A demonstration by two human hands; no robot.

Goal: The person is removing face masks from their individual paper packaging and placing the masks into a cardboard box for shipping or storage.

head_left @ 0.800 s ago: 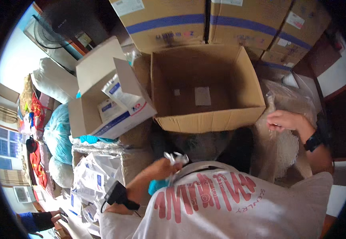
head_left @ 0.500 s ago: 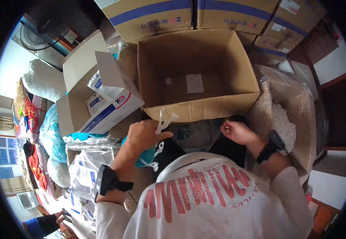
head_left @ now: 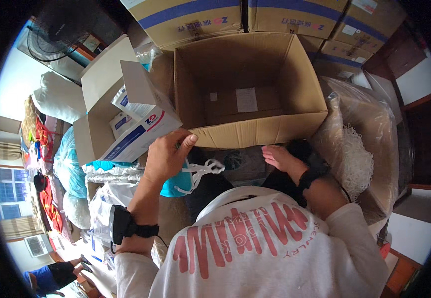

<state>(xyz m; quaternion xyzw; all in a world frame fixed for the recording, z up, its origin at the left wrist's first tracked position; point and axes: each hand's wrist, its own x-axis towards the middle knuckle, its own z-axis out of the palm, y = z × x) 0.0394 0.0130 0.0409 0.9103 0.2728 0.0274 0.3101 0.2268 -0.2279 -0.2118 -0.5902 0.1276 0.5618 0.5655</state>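
My left hand [head_left: 167,155] is closed on a teal cup-shaped face mask [head_left: 176,183], thumb raised, just in front of the white carton. The mask hangs below the fingers, and its white elastic straps [head_left: 208,168] trail to the right over my lap. Across from it, my right hand [head_left: 281,158] has its fingers stretched out with nothing seen in them, close under the front wall of a large cardboard box [head_left: 260,131]. That box stands with its top open and shows a pale paper on its bottom.
The open white carton [head_left: 148,130] at left holds white packets. A plastic-lined box with a heap of white elastic straps [head_left: 352,159] stands right. Closed cartons [head_left: 295,20] are stacked behind. Plastic bags [head_left: 70,155] lie left; another person's sleeve [head_left: 46,278] shows lower left.
The mask has come further into view under my left hand, its straps swinging right. My right hand has moved slightly left and its curled fingers have straightened.
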